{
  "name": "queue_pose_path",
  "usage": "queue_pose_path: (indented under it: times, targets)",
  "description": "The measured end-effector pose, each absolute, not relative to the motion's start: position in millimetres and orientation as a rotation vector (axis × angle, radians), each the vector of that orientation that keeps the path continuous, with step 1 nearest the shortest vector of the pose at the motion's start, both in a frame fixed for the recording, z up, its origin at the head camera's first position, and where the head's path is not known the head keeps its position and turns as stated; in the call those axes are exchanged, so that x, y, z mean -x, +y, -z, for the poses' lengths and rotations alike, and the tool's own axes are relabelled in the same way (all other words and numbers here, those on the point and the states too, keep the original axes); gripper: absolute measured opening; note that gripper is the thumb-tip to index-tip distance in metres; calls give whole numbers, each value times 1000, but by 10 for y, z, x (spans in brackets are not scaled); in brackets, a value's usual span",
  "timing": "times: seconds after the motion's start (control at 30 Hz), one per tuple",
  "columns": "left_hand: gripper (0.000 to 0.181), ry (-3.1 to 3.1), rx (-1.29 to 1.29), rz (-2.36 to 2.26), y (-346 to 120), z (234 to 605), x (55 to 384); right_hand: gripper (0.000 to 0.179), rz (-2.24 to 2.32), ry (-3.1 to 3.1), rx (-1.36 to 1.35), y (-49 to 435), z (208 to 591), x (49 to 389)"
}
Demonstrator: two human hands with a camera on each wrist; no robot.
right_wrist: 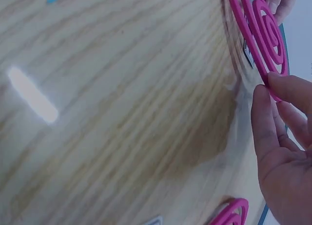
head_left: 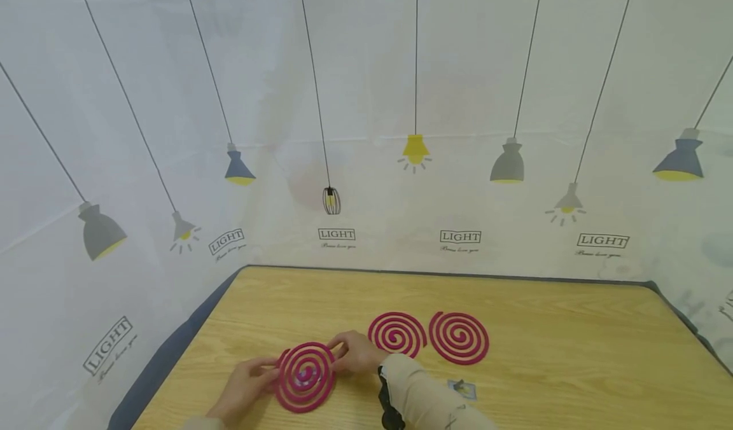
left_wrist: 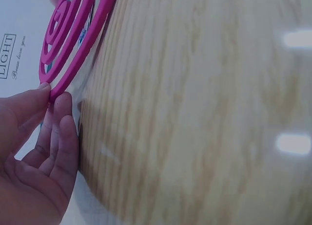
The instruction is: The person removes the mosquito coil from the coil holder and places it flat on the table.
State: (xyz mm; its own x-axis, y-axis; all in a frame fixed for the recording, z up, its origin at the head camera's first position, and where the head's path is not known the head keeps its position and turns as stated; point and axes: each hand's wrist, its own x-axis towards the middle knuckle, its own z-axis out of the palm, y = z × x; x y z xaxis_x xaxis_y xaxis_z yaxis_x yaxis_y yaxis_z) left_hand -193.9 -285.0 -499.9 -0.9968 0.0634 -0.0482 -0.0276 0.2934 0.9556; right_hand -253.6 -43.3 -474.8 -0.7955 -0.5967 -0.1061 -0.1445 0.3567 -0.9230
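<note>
A magenta mosquito coil (head_left: pixel 307 373) is held between both hands at the left front of the table. My left hand (head_left: pixel 245 384) pinches its left edge between thumb and fingers. On the opposite edge, my right hand (head_left: pixel 356 353) pinches it the same way. Both wrist views show the coil (left_wrist: pixel 92 37) raised a little over the wood, seen nearly edge-on. Under it, through the gaps, a small packet (right_wrist: pixel 248 54) partly shows. Two more magenta coils, a nearer-left one (head_left: pixel 397 334) and a right one (head_left: pixel 460 336), lie flat side by side beyond my right hand.
A small clear packet with a metal piece (head_left: pixel 462 389) lies on the wooden table (head_left: pixel 572 353), right of my right sleeve. White cloth printed with lamps (head_left: pixel 372 99) surrounds the table's back and sides. A tiny blue speck (right_wrist: pixel 51 0) is on the wood.
</note>
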Motion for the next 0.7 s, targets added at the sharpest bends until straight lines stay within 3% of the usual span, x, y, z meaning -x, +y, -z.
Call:
queue_pose_path:
  times: [0.7]
  targets:
    - [30,2405,-51,-1762,-2506,4990,2202,23,1485,2131,604,-48,4740,2648]
